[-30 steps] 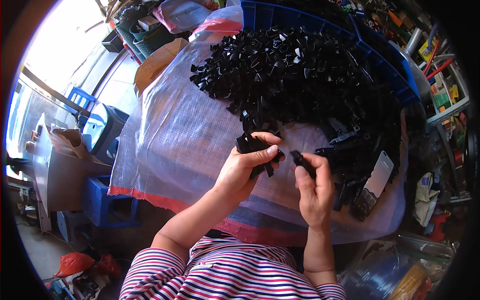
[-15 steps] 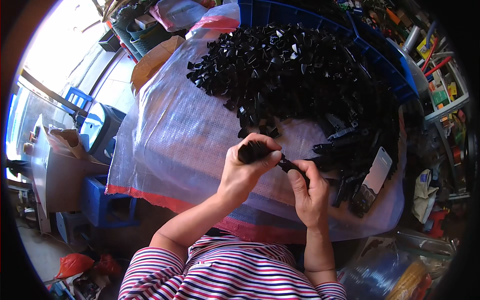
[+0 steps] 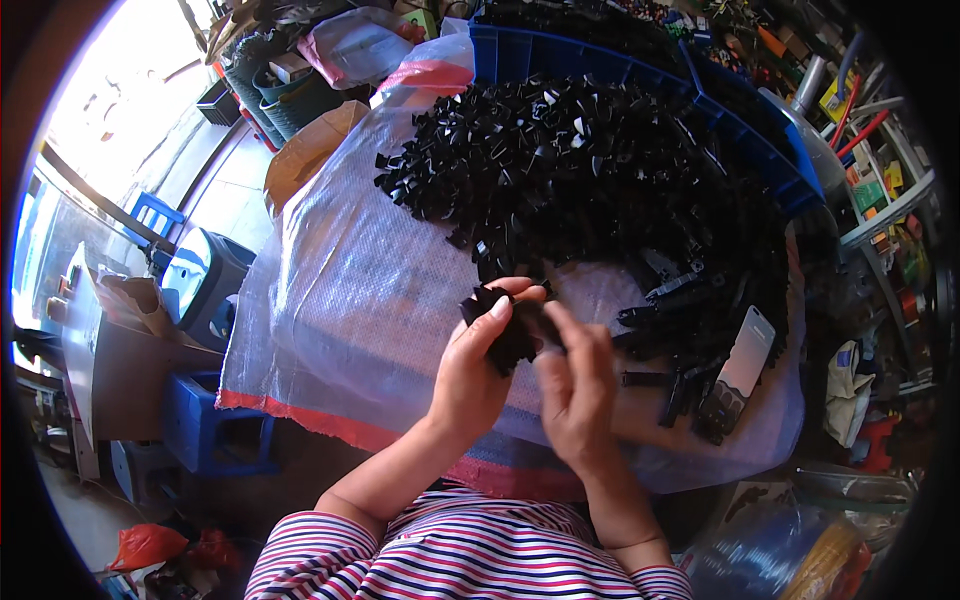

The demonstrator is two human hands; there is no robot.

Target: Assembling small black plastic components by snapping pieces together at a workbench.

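My left hand (image 3: 475,365) is closed around a bunch of small black plastic pieces (image 3: 512,345), its thumb pressed on top. Close against it on the right is my right hand (image 3: 580,390), smeared by motion, with its fingertips beside a blurred dark piece; whether it grips that piece does not show. Beyond both hands a large heap of black plastic clips (image 3: 560,170) spreads over a white woven sack (image 3: 340,290). Longer black strips (image 3: 690,345) lie at the heap's right side, and one short strip (image 3: 645,380) rests just right of my right hand.
A phone (image 3: 745,355) lies on the sack at right. Behind the heap stands a blue crate (image 3: 620,65). Blue plastic stools (image 3: 215,425) and a box-like cabinet (image 3: 135,365) are at left. Crowded shelves (image 3: 885,215) line the right; a clear plastic bag (image 3: 770,550) lies lower right.
My right hand has moved left toward my left hand. My left hand has turned, so the bunch now shows spread out. A short strip is now visible on the sack where my right hand was.
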